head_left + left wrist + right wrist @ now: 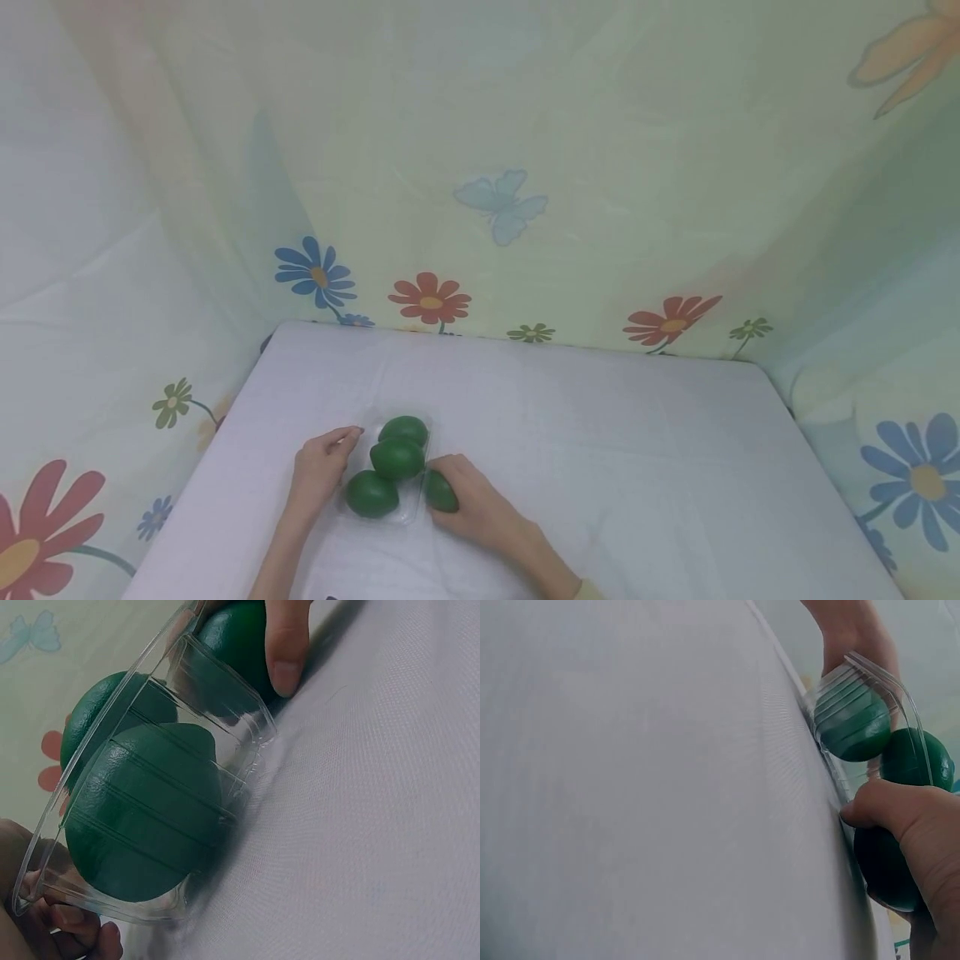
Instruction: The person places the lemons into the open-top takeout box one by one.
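Observation:
A clear plastic container [408, 508] rests on the white-covered table with three smooth green egg-shaped fruits in it. One fruit [372, 495] lies at its near left; another [397, 459] leans against the far fruit [405, 428]. My left hand [317, 471] pinches the container's left rim, its fingers curled at the edge in the left wrist view. Just outside the right wall, my right hand [478, 510] grips a fourth green fruit [441, 492] close to the tabletop. The right wrist view shows the thumb over this fruit [885, 866], which is partly hidden by the hand.
The white cloth-covered table [622, 467] stretches to the right of the hands. A printed curtain [570, 208] with flowers and butterflies rises behind it and along both sides. A small dark object [331, 597] shows at the bottom edge of the head view.

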Tool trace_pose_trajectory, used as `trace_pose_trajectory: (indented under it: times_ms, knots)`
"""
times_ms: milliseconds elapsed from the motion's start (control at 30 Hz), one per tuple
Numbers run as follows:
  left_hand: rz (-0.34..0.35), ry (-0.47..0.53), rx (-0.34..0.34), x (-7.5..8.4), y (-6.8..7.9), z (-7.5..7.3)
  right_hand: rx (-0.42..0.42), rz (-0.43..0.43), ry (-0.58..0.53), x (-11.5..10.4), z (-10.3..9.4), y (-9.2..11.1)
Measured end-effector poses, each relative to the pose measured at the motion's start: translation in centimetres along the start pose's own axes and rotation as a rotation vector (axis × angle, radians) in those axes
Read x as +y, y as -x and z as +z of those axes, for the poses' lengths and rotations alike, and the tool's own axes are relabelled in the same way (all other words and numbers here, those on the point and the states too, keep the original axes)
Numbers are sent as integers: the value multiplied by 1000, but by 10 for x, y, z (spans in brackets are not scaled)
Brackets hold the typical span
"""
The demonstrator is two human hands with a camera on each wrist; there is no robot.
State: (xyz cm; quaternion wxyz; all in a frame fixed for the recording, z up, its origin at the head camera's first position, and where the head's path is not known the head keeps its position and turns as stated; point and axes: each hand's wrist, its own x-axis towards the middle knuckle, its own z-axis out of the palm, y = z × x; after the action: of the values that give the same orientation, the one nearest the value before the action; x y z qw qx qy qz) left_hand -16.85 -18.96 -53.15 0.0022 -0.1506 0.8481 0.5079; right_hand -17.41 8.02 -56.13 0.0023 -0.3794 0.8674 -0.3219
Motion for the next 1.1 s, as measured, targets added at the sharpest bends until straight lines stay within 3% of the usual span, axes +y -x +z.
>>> trace_pose_trajectory:
  times_ms: [267,567,833,967,1100]
  knots:
    - [2,0,0,0,0,-1,26,-39,94,-4,-14,11]
    - [3,1,-1,-1,-2,-1,68,-77,120,-17,-55,9]
    - [4,17,6,-1,0,-2,123,-87,24,-29,-84,-29]
    - [-15,36,-4,-2,-1,-2,107,-89,-53,-34,-83,-56]
    - [-27,50,-23,-5,-3,-1,39,-45,-89,-35,-74,-85]
